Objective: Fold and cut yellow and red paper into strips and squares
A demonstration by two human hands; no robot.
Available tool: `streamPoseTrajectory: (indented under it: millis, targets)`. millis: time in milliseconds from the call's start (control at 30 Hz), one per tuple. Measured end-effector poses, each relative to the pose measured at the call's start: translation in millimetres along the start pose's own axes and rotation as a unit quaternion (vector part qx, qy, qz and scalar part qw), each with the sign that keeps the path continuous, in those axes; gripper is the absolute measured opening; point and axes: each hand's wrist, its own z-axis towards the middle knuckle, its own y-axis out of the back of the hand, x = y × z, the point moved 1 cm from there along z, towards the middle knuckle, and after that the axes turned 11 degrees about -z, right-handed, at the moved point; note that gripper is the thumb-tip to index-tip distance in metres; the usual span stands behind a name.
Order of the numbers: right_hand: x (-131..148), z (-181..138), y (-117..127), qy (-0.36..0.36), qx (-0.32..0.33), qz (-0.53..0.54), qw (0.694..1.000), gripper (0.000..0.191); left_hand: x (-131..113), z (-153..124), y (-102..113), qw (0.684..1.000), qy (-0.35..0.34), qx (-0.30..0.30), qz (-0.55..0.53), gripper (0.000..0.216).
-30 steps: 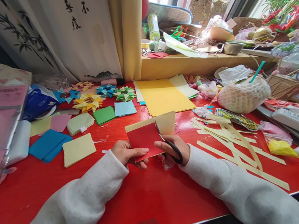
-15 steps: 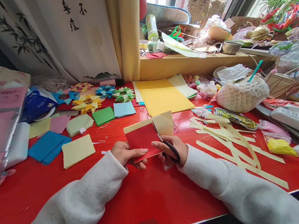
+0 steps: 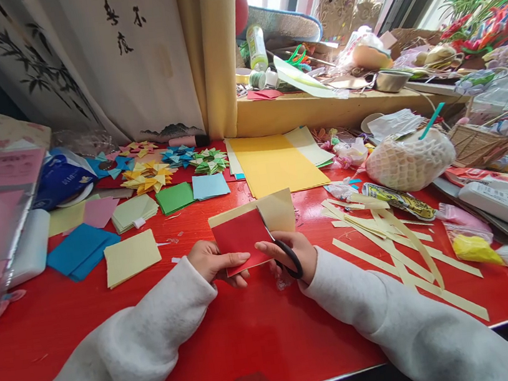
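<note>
A red paper square lies over a larger cream sheet, whose edges stick out behind it at the top and right. My left hand pinches both at their lower left, thumb on top and fingers beneath. Black-handled scissors are in my right hand, closed around the handles. A blade runs up along the right edge of the red square, against the cream sheet. My right thumb lies over the lower right of the red square. The right hand's lower fingers are partly hidden.
Cut cream strips lie scattered on the red table at right. Paper squares in blue, cream and green sit to the left, with folded paper stars behind. Yellow sheets lie ahead, beside a net-wrapped fruit.
The scissors' blades look slightly more closed along the red square's edge. Both hands keep nearly the same place and grip, and the whole view shifts a touch left.
</note>
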Motion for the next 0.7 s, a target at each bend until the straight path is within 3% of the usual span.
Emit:
streamPoseTrajectory:
  millis: [200, 500, 700]
  targets:
    - [3.9, -2.6, -1.2, -0.005, -0.009, 0.003, 1.000, 0.034, -1.6, -0.9, -0.9, 1.000, -0.003, -0.003, 0.008, 0.015]
    - [9.9, -0.9, 0.7, -0.074, 0.019, 0.065, 0.995, 0.031, -0.4, -1.8, -3.2, 0.999, 0.005, 0.008, 0.031, 0.014]
    - [9.7, -5.9, -3.8, -0.060, -0.042, 0.021, 0.997, 0.031, -0.6, -1.3, -2.3, 0.999, 0.004, 0.008, 0.032, 0.014]
